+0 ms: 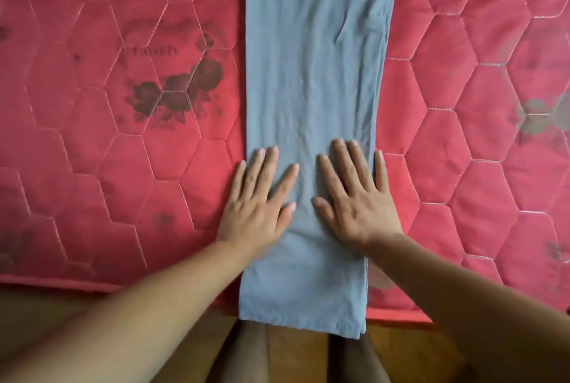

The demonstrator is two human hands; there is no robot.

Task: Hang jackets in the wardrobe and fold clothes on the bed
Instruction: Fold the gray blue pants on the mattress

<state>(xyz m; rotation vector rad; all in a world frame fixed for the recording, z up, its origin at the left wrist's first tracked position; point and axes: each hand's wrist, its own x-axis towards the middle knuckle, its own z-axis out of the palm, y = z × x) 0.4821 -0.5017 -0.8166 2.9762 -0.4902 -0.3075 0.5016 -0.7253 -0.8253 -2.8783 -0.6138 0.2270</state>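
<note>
A grey-blue garment (314,68), folded into a long narrow strip, lies lengthwise across the red quilted mattress (108,166). Its near end hangs a little over the mattress's front edge. My left hand (257,200) lies flat with spread fingers on the strip's left side, its little finger over the left edge. My right hand (354,197) lies flat on the strip's right side, its little finger reaching past the right edge onto the mattress. Both hands press the cloth and hold nothing.
The mattress has a hexagon stitch pattern and a dark rose print (179,89) left of the garment. Wooden floor (296,358) and my legs show below the mattress's front edge.
</note>
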